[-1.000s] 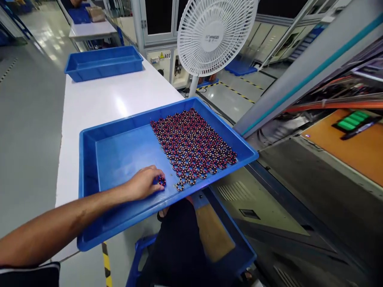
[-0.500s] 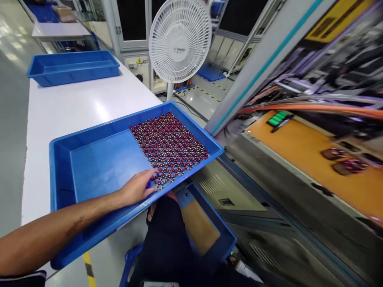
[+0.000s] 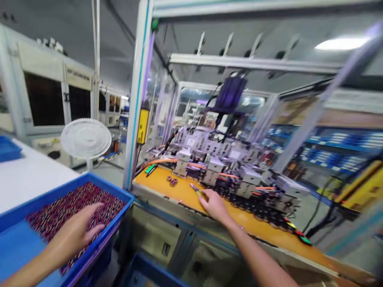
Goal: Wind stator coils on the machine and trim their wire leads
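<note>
My left hand (image 3: 74, 231) hovers over a blue tray (image 3: 119, 191), its fingers apart and nothing seen in them. Many small ring-shaped parts (image 3: 72, 203), coloured red, dark and pale metal, cover a wide area of the tray. On the right, my right hand (image 3: 214, 205) reaches low over the orange work surface (image 3: 185, 193) of a machine. Its thumb and forefinger close about one end of a slim tool (image 3: 196, 189) with a yellowish part; blur hides its exact kind. Two round parts with reddish windings (image 3: 172, 181) lie left of that tool.
Metal machine fixtures (image 3: 215, 171) line the back of the orange surface, with a row of black round holders (image 3: 257, 209) before them. A frame post (image 3: 136, 99) stands between tray and machine. Behind the tray is a white fan (image 3: 86, 137). Another blue bin (image 3: 143, 271) sits below.
The view has swung right and up towards the machine. My left hand has lifted from the ring-shaped parts at the tray's near edge. My right hand has come into view at the slim tool.
</note>
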Available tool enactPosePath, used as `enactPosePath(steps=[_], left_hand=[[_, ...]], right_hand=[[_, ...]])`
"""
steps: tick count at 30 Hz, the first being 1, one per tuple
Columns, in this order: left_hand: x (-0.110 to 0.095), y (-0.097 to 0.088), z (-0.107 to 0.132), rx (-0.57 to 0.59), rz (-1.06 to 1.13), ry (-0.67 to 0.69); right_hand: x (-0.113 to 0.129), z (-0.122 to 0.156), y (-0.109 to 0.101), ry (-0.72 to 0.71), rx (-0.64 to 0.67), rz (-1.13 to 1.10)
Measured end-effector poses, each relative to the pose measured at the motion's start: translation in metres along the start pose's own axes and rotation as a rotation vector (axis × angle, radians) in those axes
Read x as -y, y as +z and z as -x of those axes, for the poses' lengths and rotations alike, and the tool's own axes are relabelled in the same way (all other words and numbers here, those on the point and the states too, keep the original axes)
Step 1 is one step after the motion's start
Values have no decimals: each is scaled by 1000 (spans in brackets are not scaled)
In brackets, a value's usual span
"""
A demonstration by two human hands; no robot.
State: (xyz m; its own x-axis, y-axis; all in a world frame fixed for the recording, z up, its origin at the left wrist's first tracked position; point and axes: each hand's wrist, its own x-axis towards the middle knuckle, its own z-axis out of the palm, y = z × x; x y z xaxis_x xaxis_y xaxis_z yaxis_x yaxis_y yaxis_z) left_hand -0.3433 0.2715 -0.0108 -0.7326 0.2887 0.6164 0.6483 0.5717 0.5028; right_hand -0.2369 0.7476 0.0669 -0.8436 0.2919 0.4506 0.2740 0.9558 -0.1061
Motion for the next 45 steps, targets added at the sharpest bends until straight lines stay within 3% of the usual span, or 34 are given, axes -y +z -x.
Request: enactPosePath(steps=[5, 9, 13, 16, 20, 26, 32, 34, 37, 38, 40, 42, 45], left_hand=[[-102, 40, -59, 178, 171, 141], [-173, 98, -110, 225, 173, 57], [-198, 161, -152, 213, 182, -197], [-200, 181, -163, 155, 210, -322], [-195, 174, -153, 89, 317, -331], [-183, 137, -121, -18, 632, -314], [-199, 99, -61, 28, 953, -321], [-210, 87, -33, 46, 987, -222], [-220, 73, 7, -9, 875, 53], [-222, 70, 18, -40, 814, 143], [-221, 67, 32, -92, 732, 296], [-219, 67, 40, -113, 713, 391], [-219, 69, 45, -100, 747, 395]], right_hand=[[9, 0, -6, 14, -16, -71], [3, 1, -4, 19, 18, -108], [-1, 0, -3, 20, 62, -99], [-1, 1, -5, 11, 63, -82], [-2, 1, -5, 8, 53, -79], [-3, 3, -2, 8, 46, -125], [-2, 0, -5, 9, 11, -199], [3, 5, -16, 24, -42, -233], [24, 35, -51, 23, -164, -324], [35, 51, -67, -5, -197, -366], [59, 89, -98, -255, -322, -599], [80, 127, -121, -539, -280, -576], [97, 167, -132, -719, -148, -423]])
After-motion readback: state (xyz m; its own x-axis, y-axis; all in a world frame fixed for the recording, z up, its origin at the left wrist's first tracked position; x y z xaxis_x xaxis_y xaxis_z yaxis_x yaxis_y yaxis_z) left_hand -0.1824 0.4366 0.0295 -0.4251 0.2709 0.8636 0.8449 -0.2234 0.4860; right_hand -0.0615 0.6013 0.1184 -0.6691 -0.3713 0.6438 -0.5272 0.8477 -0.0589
